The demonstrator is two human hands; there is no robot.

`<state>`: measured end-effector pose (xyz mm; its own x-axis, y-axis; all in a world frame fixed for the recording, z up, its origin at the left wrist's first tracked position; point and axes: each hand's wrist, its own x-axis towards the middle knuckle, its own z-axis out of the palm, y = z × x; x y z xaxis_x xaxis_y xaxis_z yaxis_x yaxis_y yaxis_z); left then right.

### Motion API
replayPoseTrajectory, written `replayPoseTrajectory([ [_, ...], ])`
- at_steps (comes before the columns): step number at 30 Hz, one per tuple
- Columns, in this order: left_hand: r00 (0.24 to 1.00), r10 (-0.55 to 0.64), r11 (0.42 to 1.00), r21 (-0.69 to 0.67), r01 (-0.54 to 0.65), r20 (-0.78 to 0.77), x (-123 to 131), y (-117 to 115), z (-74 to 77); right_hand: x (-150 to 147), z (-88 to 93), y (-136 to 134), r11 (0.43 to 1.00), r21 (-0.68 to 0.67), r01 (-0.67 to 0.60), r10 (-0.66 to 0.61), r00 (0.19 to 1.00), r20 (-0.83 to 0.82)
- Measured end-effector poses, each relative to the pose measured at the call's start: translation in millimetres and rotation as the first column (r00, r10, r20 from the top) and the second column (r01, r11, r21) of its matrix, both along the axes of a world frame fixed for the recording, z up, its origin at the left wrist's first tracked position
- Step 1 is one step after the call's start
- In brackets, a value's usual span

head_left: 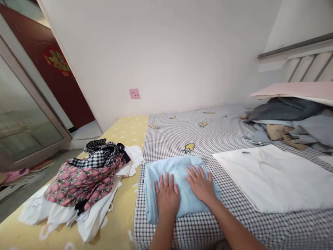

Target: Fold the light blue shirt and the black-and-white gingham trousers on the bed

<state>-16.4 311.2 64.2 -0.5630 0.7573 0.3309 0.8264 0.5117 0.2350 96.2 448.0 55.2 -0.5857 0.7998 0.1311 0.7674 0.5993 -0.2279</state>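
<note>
A light blue garment (182, 166), folded into a rough rectangle, lies on the checked bedsheet (171, 135) in front of me. My left hand (168, 194) rests flat on its left half with the fingers a little apart. On the right half my right hand (201, 184) presses down, palm low and fingers spread. Neither hand grips the cloth. To the right lies a white garment (275, 184), spread flat and folded, with a dark label near its top edge.
A loose heap of clothes (80, 180), pink-patterned, checked and white, sits on the yellow sheet (130, 132) at left. Grey and brown clothes (299, 118) are piled at the far right under a pink sheet-like item (296, 90). The wall (166, 59) closes off the back.
</note>
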Motion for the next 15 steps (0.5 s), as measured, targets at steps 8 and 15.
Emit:
replayPoseTrajectory([
  [8,0.999,-0.013,1.000,-0.012,0.013,0.049,1.2,-0.9,2.9,1.4,4.6,-2.4,1.000,-0.017,0.004,-0.004,1.000,0.029],
  [15,0.993,-0.120,0.990,-0.076,0.120,0.001,-13.6,-15.9,10.7,-0.9,6.3,-0.7,0.992,-0.110,0.065,-0.052,0.992,0.118],
])
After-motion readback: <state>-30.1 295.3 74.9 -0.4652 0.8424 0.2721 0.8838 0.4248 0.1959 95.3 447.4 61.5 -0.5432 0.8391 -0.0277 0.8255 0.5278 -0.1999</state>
